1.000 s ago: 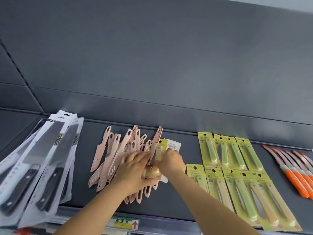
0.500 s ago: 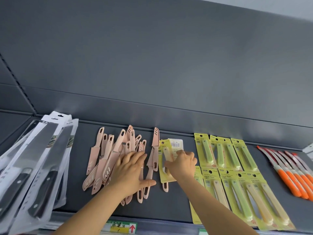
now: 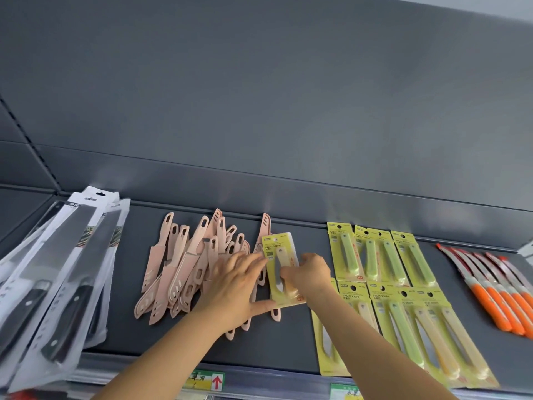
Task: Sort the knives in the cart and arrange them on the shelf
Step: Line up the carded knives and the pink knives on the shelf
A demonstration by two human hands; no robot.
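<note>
My right hand (image 3: 310, 277) grips a yellow carded fruit knife pack (image 3: 278, 255) with a cream handle, held just right of the heap of pink sheathed knives (image 3: 187, 264) on the dark shelf (image 3: 288, 342). My left hand (image 3: 236, 287) lies flat with spread fingers on the right part of the pink heap, its thumb under the pack's lower edge. More yellow fruit knife packs (image 3: 389, 261) lie in rows to the right.
Large bagged kitchen knives with black handles (image 3: 57, 284) lean at the left. Orange-handled knives (image 3: 496, 290) lie at the far right. Price labels (image 3: 206, 381) sit on the shelf's front rail. The grey back panel rises behind.
My right hand has drawn the yellow pack off the pink heap and shifted it right. My left hand has spread flatter over the pink knives. The view has drifted slightly right.
</note>
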